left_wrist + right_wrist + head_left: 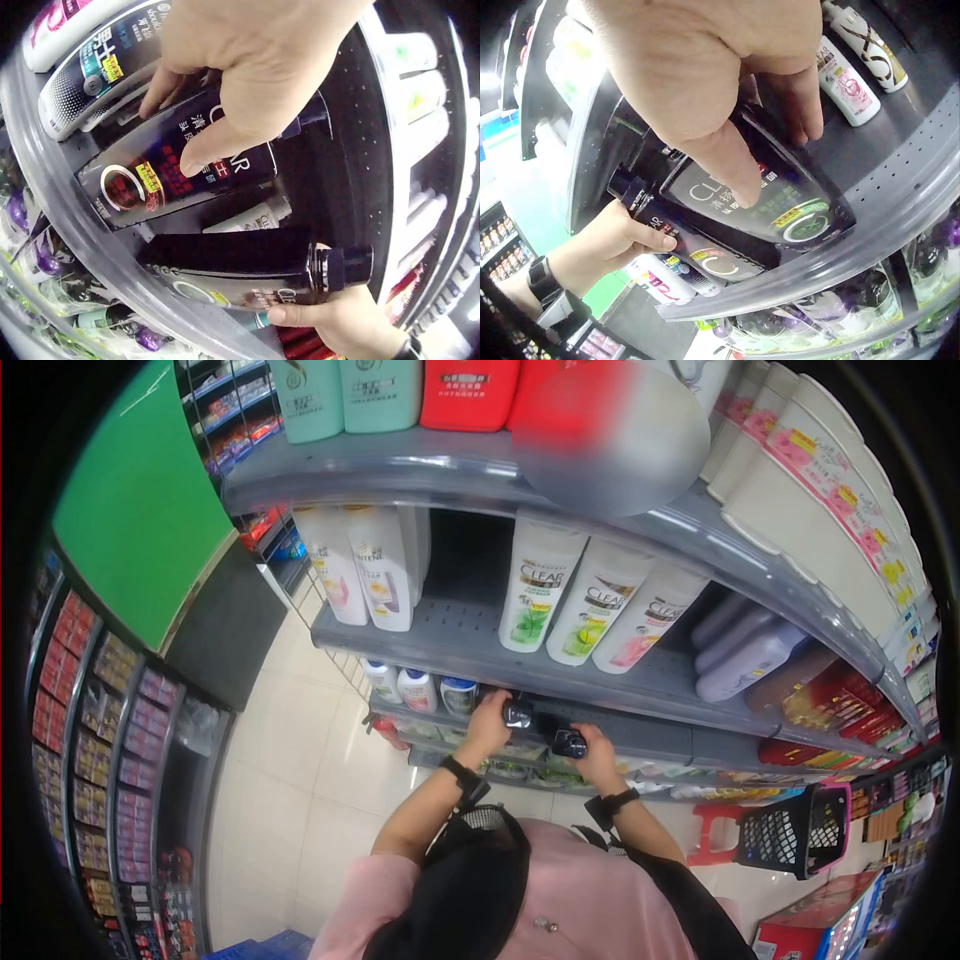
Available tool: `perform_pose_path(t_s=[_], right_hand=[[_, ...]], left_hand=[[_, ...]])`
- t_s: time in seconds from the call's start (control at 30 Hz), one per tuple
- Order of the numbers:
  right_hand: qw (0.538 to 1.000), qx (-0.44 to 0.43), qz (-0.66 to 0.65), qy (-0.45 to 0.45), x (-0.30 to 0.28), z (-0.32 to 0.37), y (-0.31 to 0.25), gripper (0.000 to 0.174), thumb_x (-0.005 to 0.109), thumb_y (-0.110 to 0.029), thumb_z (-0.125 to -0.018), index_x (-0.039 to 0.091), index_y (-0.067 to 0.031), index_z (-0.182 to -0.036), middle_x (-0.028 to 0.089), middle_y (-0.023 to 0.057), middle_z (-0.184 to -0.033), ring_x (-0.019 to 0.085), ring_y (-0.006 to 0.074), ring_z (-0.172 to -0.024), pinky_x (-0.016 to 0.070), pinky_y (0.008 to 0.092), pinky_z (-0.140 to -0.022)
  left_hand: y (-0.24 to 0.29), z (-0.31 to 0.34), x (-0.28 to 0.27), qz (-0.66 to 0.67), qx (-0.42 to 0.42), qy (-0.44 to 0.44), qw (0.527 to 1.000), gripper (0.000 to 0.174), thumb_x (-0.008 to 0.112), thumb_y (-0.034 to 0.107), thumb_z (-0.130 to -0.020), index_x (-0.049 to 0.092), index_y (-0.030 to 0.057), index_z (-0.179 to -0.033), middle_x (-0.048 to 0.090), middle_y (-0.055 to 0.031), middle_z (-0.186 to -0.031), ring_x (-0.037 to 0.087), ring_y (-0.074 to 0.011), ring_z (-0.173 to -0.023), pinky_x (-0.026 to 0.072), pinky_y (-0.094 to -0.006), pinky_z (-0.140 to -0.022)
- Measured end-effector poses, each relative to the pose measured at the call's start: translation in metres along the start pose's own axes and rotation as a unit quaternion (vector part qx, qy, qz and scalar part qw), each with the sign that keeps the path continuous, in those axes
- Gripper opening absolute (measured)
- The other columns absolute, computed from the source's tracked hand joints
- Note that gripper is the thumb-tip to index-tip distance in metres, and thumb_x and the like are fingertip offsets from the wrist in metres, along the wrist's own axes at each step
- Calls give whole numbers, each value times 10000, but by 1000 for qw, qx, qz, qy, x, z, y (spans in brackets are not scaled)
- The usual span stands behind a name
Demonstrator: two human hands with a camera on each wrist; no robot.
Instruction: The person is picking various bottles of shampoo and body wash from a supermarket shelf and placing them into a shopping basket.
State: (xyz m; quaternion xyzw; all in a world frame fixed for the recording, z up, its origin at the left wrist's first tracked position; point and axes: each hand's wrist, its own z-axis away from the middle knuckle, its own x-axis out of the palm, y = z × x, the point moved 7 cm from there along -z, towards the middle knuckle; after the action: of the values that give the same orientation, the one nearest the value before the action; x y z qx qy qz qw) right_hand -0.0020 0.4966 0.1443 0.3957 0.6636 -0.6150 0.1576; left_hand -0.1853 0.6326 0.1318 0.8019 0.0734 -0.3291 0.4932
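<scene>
In the head view my left hand [486, 728] and right hand [600, 756] are side by side at the shelf below the white bottles. The left hand grips a black CLEAR shampoo bottle [124, 184] with red print, thumb across its label. Its neighbours on that shelf are a dark-and-white men's shampoo bottle [94, 79] and, further back, a small pale CLEAR bottle [251, 219]. My right hand holds another black CLEAR shampoo bottle [810, 214], marked with a green ring, thumb on the front and fingers round the far side. Both bottles are at the shelf's front edge.
White CLEAR bottles [597, 600] and Pantene bottles [383, 570] stand on the shelf above. A pink-and-white CLEAR bottle [847, 82] is beside my right hand. Wrapped packs [847, 311] fill the lower shelf. A black basket [790, 835] and red stool [712, 834] stand right.
</scene>
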Motion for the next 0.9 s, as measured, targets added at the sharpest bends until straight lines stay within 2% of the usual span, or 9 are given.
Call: perform_pose_path(t_s=[0.03,0.1,0.23,0.3,0.4,0.47,0.53,0.7,0.9], right_hand=[[999,3,37,1,-6,8,-4,552,793,-45,-552,597,-73,-1067,623,140,-1005,597,331,-955,479,376,-824],[997,10,73,9,-23,22,-12,536,791,-40,-555,606,-73,-1056,626,133,-1010,597,328,-958,479,376,-821],[997,15,61,46,-71,47,-16,529,781,-82,-547,603,-99,-1045,633,105,-994,592,319,-953,473,392,-834],[998,33,47,21,-81,63,-6,513,780,-83,-543,612,-94,-1027,636,112,-995,581,325,-979,459,398,-866],[996,50,78,-4,-92,88,15,514,783,-110,-527,622,-99,-1016,638,119,-990,565,335,-1019,451,402,-880],[992,59,106,-14,-100,109,30,513,783,-129,-523,629,-106,-1011,639,120,-1003,559,335,-1038,446,405,-892],[988,49,147,-19,-114,135,40,516,801,-177,-477,649,-86,-961,643,137,-995,569,351,-1005,443,422,-882],[982,132,129,-40,-161,218,93,520,803,-185,-474,653,-92,-962,642,148,-995,560,348,-1038,430,410,-908],[966,198,164,0,-253,329,145,508,805,-200,-494,652,-97,-968,650,136,-991,556,342,-1067,410,416,-939]], left_hand=[[2,9,2,18,-18,-27,999,498,718,21,-593,540,54,-1058,577,-184,-1017,554,-395,-966,474,-411,-789],[20,28,-8,50,14,3,999,408,648,-21,-643,534,63,-1025,579,-172,-986,563,-413,-919,472,-423,-780],[57,42,-34,105,42,9,994,473,711,-13,-588,547,67,-1025,594,-147,-1003,591,-366,-924,487,-389,-792],[67,55,-41,135,64,13,989,492,731,-6,-572,553,71,-1024,602,-136,-1002,602,-348,-921,491,-379,-797],[67,77,-37,170,27,-16,985,520,772,35,-544,567,81,-1020,618,-124,-985,614,-325,-913,495,-369,-802],[70,94,-35,112,-33,-40,992,506,778,71,-549,575,92,-1011,626,-126,-960,617,-330,-897,499,-373,-787],[93,108,-28,59,-21,-65,996,505,778,84,-547,576,94,-1010,628,-127,-962,617,-329,-900,500,-376,-782],[147,136,16,-52,-10,-144,988,475,761,107,-563,582,105,-1002,631,-119,-979,618,-331,-891,504,-392,-754],[261,163,128,-20,83,-162,983,415,720,87,-608,583,121,-999,630,-108,-973,618,-337,-865,505,-396,-734]])
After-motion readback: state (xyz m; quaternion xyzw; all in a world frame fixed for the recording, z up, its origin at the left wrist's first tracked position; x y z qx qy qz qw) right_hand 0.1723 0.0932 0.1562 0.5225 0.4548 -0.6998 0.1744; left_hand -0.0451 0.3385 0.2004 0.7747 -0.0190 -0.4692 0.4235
